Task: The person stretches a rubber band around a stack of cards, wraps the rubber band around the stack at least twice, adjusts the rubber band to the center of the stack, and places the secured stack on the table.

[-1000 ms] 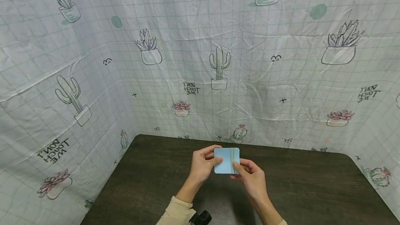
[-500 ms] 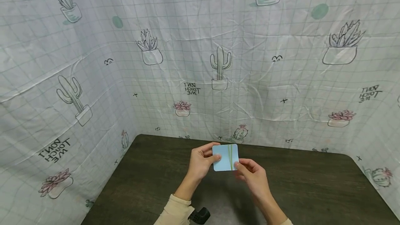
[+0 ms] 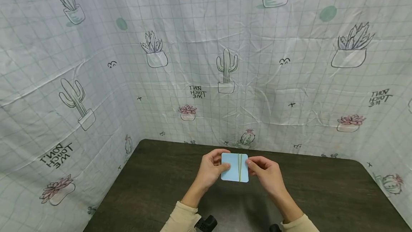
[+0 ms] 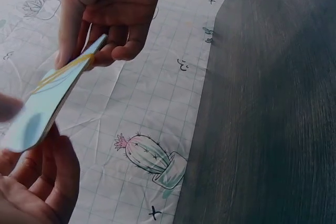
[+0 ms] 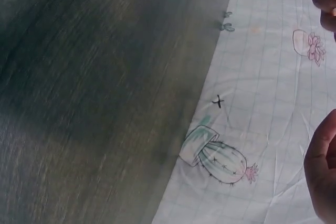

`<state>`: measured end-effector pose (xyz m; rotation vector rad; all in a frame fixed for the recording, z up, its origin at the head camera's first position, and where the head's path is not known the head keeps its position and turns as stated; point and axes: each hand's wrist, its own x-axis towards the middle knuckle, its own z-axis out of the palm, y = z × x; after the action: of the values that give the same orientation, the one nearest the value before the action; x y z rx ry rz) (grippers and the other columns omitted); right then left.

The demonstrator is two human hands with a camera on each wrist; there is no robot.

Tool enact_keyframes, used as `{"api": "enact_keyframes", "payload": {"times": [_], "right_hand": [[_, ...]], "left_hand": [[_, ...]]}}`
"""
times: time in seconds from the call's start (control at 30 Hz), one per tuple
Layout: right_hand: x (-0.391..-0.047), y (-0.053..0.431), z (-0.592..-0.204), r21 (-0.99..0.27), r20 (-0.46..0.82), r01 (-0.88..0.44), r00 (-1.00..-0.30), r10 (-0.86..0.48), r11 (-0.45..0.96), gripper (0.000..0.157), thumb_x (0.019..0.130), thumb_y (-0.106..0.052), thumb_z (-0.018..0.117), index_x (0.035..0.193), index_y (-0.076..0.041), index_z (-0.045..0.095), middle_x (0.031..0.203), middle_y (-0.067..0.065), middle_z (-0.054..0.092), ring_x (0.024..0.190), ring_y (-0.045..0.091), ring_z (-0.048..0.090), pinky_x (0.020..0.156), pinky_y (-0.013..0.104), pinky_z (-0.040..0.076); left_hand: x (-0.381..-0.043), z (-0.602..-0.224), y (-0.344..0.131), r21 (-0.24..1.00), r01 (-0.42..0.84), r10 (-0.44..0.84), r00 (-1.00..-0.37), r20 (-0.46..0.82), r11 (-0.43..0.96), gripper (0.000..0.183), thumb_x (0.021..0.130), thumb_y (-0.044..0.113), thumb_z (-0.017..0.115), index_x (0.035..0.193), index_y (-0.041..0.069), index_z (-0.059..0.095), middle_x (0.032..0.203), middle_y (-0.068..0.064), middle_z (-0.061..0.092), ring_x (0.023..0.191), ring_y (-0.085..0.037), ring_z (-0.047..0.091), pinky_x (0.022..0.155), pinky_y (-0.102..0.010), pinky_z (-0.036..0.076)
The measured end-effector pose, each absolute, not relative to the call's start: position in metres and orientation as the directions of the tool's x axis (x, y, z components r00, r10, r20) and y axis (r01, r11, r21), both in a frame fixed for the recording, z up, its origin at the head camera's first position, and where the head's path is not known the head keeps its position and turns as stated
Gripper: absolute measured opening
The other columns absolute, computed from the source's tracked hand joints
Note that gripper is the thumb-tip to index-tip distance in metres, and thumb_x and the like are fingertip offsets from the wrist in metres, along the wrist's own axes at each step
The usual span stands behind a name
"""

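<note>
A thin square stack of light-blue cards point(image 3: 231, 173) is held up in front of me, over the table. A yellow-green rubber band point(image 3: 240, 167) wraps it right of its middle, its strands crossing the face in a narrow V. My left hand point(image 3: 208, 169) grips the left side, thumb flat on the face and fingers behind. At the upper right edge my right hand point(image 3: 268, 174) pinches the stack between thumb and fingers. The left wrist view shows the cards point(image 4: 58, 90) nearly edge-on. Only parts of both hands show at the right wrist view's border; the stack is out of that frame.
A dark wooden table point(image 3: 154, 182) lies below the hands. Behind and beside it hangs a white gridded cloth point(image 3: 206, 46) printed with cacti. Black devices sit at the left wrist point(image 3: 207, 223) and the right wrist point(image 3: 275, 227), next to beige sleeves.
The right hand has shifted from the stack's lower right, over the band, up to its upper right edge. The band's strands now converge toward the bottom. The left hand keeps its grip.
</note>
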<state>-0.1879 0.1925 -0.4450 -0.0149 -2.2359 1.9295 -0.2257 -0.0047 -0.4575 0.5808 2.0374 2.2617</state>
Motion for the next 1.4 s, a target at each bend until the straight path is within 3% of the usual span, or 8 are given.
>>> {"api": "enact_keyframes", "payload": {"times": [0.23, 0.5, 0.7, 0.97, 1.17, 1.27, 1.4], "right_hand": [[-0.184, 0.184, -0.450, -0.963, 0.193, -0.182, -0.981, 0.035, 0.201, 0.018, 0.095, -0.014, 0.071, 0.102, 0.003, 0.073, 0.083, 0.014, 0.067, 0.072, 0.021, 0.063, 0.066, 0.031, 0.055], [-0.182, 0.179, -0.453, -0.970, 0.174, -0.165, -0.984, 0.036, 0.178, 0.017, 0.095, -0.013, 0.071, 0.102, 0.002, 0.073, 0.085, 0.016, 0.068, 0.073, 0.019, 0.064, 0.065, 0.030, 0.055], [-0.183, 0.178, -0.453, -0.971, 0.165, -0.157, -0.986, 0.030, 0.181, 0.017, 0.095, -0.013, 0.071, 0.102, 0.002, 0.073, 0.084, 0.017, 0.067, 0.072, 0.020, 0.064, 0.065, 0.031, 0.055], [-0.182, 0.177, -0.452, -0.978, 0.136, -0.127, -0.990, 0.044, 0.163, 0.017, 0.096, -0.011, 0.070, 0.102, 0.004, 0.072, 0.085, 0.014, 0.068, 0.071, 0.020, 0.063, 0.066, 0.031, 0.056], [-0.184, 0.184, -0.447, -0.977, 0.173, -0.154, -0.977, 0.127, 0.150, 0.019, 0.096, -0.013, 0.070, 0.103, 0.005, 0.071, 0.083, 0.015, 0.066, 0.071, 0.020, 0.063, 0.062, 0.029, 0.055], [-0.185, 0.186, -0.446, -0.975, 0.190, -0.168, -0.969, 0.156, 0.148, 0.023, 0.097, -0.017, 0.070, 0.104, 0.005, 0.070, 0.083, 0.015, 0.066, 0.070, 0.020, 0.062, 0.062, 0.028, 0.055], [-0.186, 0.187, -0.446, -0.975, 0.193, -0.171, -0.968, 0.158, 0.139, 0.025, 0.097, -0.018, 0.070, 0.105, 0.005, 0.070, 0.083, 0.013, 0.066, 0.069, 0.018, 0.062, 0.063, 0.029, 0.055]], "left_hand": [[-0.226, -0.458, 0.004, 0.970, 0.234, 0.289, -0.926, 0.242, -0.061, 0.018, 0.092, 0.020, 0.075, 0.105, 0.008, 0.078, 0.100, -0.004, 0.072, 0.076, -0.015, 0.063, 0.060, -0.027, 0.052], [-0.226, -0.459, 0.007, 0.977, 0.212, 0.196, -0.957, 0.213, -0.026, 0.008, 0.090, 0.014, 0.073, 0.091, 0.006, 0.075, 0.087, 0.000, 0.068, 0.073, -0.014, 0.060, 0.061, -0.029, 0.050], [-0.227, -0.460, 0.006, 0.977, 0.210, 0.198, -0.957, 0.213, -0.037, 0.013, 0.090, 0.018, 0.075, 0.096, 0.007, 0.077, 0.092, -0.001, 0.071, 0.078, -0.016, 0.062, 0.063, -0.029, 0.050], [-0.227, -0.461, 0.008, 0.977, 0.212, 0.157, -0.964, 0.213, -0.022, 0.011, 0.091, 0.018, 0.072, 0.090, 0.007, 0.072, 0.087, -0.002, 0.066, 0.074, -0.015, 0.059, 0.063, -0.028, 0.050], [-0.220, -0.469, 0.002, 0.991, 0.101, 0.339, -0.932, 0.127, -0.091, 0.024, 0.089, 0.017, 0.078, 0.107, 0.003, 0.070, 0.087, -0.004, 0.070, 0.069, -0.017, 0.067, 0.059, -0.034, 0.056], [-0.216, -0.473, 0.001, 0.996, 0.030, 0.436, -0.898, 0.064, -0.084, 0.022, 0.087, 0.013, 0.080, 0.103, 0.001, 0.071, 0.080, -0.008, 0.072, 0.060, -0.019, 0.067, 0.056, -0.037, 0.056], [-0.213, -0.475, 0.002, 0.997, -0.012, 0.479, -0.877, 0.026, -0.075, 0.015, 0.085, 0.010, 0.080, 0.094, 0.000, 0.073, 0.073, -0.012, 0.072, 0.053, -0.017, 0.063, 0.051, -0.031, 0.053]]}}
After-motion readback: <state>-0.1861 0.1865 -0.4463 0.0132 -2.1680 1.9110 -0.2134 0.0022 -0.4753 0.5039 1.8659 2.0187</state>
